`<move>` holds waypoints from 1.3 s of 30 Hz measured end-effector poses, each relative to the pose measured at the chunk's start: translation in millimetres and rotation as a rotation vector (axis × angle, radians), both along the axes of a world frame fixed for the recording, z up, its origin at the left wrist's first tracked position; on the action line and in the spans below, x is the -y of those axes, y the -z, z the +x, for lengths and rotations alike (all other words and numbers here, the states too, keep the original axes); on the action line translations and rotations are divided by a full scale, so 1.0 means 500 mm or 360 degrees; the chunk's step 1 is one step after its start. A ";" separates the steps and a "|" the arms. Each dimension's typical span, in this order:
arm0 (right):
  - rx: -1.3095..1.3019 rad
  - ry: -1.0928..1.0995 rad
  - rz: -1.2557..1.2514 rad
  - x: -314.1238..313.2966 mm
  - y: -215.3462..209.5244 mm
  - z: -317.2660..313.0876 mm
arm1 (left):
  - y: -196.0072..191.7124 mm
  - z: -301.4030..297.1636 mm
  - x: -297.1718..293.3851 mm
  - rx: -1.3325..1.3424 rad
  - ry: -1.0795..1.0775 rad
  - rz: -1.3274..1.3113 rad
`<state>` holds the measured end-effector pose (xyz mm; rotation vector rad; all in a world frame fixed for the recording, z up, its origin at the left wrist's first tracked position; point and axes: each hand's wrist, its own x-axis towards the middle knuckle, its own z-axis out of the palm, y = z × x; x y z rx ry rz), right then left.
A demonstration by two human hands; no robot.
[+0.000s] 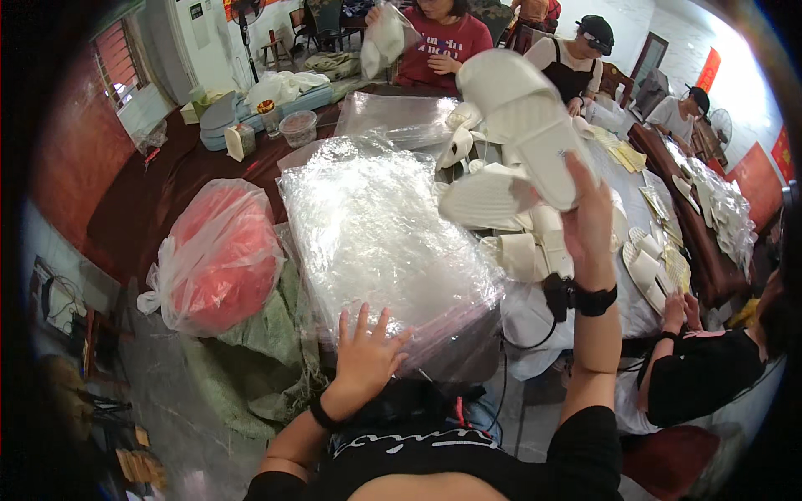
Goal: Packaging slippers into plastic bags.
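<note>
left of the left hand (365,355) sits a clear bag stuffed with something red (219,255); that hand lies spread, fingers splayed, on the near edge of the stack of clear plastic bags (380,234). the right hand (585,221), raised, grips a pair of white slippers (522,125) by the heel end above the slipper pile (535,242) on the desk (150,200). it looks like bagging: next calls for peeling one bag open and sliding the pair in.

- One stack of clear plastic bags (380,225) under my left hand (363,359).
- Two white slippers (522,117) held up in my right hand (589,221).
- One heap of white slippers (535,246) on the table; too jumbled for me to count.
- One red bundle in a clear bag (221,255).
- Four other people around the tables.
- Two black wristbands, one on each of my wrists.
</note>
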<state>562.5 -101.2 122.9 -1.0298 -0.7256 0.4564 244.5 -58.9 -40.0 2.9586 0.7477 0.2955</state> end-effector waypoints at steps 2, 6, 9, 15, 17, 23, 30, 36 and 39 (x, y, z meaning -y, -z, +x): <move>-0.0281 -0.0329 -0.0065 0.001 0.035 -0.041 | 0.020 0.011 -0.015 0.0007 -0.0122 0.0069; -0.0513 -0.0444 -0.0484 -0.010 0.131 -0.040 | 0.068 0.014 -0.046 -0.0055 -0.0166 0.0146; -0.0621 -0.0606 -0.0860 -0.032 0.180 -0.002 | 0.077 0.013 -0.060 -0.0042 -0.0132 0.0141; -0.0537 -0.0786 -0.0553 -0.034 0.142 0.013 | 0.085 0.008 -0.061 -0.0008 -0.0138 0.0149; -0.0573 -0.0940 -0.0546 -0.022 0.144 -0.001 | 0.087 0.005 -0.061 -0.0012 -0.0139 0.0155; -0.0778 -0.0780 -0.0846 -0.010 0.246 -0.059 | 0.075 0.010 -0.061 -0.0078 -0.0141 0.0092; -0.0861 -0.0380 -0.0554 -0.034 0.334 -0.047 | 0.076 0.006 -0.058 -0.0034 -0.0124 0.0063; 0.0757 0.0642 -0.1212 -0.035 0.363 0.011 | 0.067 0.002 -0.061 0.0041 -0.0074 0.0026; 0.1540 0.0271 -0.1146 -0.038 0.318 -0.021 | 0.069 -0.001 -0.073 0.0095 -0.0069 -0.0092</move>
